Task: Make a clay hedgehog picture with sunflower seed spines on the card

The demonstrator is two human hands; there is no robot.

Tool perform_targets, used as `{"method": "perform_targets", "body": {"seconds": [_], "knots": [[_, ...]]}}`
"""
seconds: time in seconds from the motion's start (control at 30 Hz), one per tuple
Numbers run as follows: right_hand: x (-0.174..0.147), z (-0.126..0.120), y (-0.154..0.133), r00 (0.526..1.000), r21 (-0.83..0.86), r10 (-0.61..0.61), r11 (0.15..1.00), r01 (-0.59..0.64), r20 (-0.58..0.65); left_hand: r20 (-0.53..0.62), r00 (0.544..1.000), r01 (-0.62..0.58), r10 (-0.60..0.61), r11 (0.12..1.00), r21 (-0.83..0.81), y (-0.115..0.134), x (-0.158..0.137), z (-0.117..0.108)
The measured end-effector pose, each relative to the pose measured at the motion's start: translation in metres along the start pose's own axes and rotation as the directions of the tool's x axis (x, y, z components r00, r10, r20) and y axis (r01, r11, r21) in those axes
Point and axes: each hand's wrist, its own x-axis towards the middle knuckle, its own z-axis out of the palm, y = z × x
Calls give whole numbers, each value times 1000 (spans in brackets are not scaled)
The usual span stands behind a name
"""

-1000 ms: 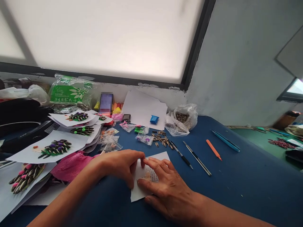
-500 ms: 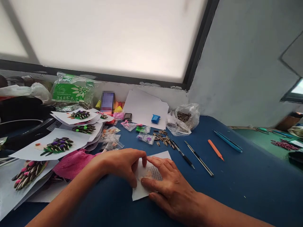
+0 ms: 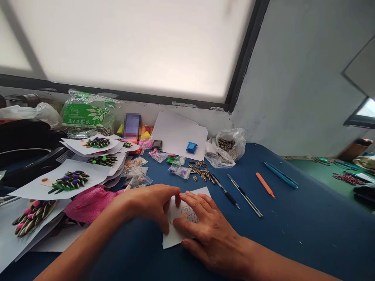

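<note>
A small white sheet of paper lies on the blue tabletop, bearing a drawn outline filled with wavy lines. At the outline's left is a thin smear of peach-coloured clay. My left hand arches over the paper's left side, thumb and forefinger apart, their tips resting on the sheet. Across the right side lies my right hand, fingers spread and holding nothing. One of its fingertips touches the peach patch, and the hand hides part of the drawing.
Loose sunflower seeds lie beyond the paper, near a bag of seeds. To the right are a pen, a craft knife and an orange marker. Seed-decorated sheets and a pink cloth lie left.
The view shifts slightly. Both hands keep nearly the same places on the paper, with the right hand's fingers moving a little over the peach patch.
</note>
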Motion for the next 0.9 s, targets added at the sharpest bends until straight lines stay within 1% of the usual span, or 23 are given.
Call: {"method": "perform_targets", "body": {"seconds": [0.13, 0.3, 0.4, 0.47, 0.6, 0.67, 0.77, 0.9], "knots": [[-1, -1, 0, 1000, 15, 14, 1000, -14, -4, 3, 1000, 8, -8, 1000, -8, 1, 0, 0], [-1, -2, -1, 999, 31, 37, 999, -38, 33, 7, 1000, 2, -2, 1000, -10, -1, 0, 1], [-1, -2, -1, 999, 31, 35, 999, -36, 26, -3, 1000, 3, -3, 1000, 0, -1, 0, 1], [-2, -2, 0, 1000, 34, 23, 999, -23, -8, -4, 1000, 10, -10, 1000, -2, 0, 0, 1], [-5, 0, 2, 982, 20, 35, 999, -32, -183, 10, 999, 38, -38, 999, -17, 3, -2, 0], [-5, 1, 1, 973, 13, 18, 1000, -16, -231, 9, 999, 38, -38, 999, -21, 3, -2, -1], [-4, 1, 1, 976, 10, -11, 1000, 14, -217, 4, 1000, 30, -30, 999, -20, 2, -1, 0], [-2, 0, 2, 988, 10, -24, 1000, 26, -151, 2, 1000, 18, -18, 1000, -15, -1, 1, 0]]}}
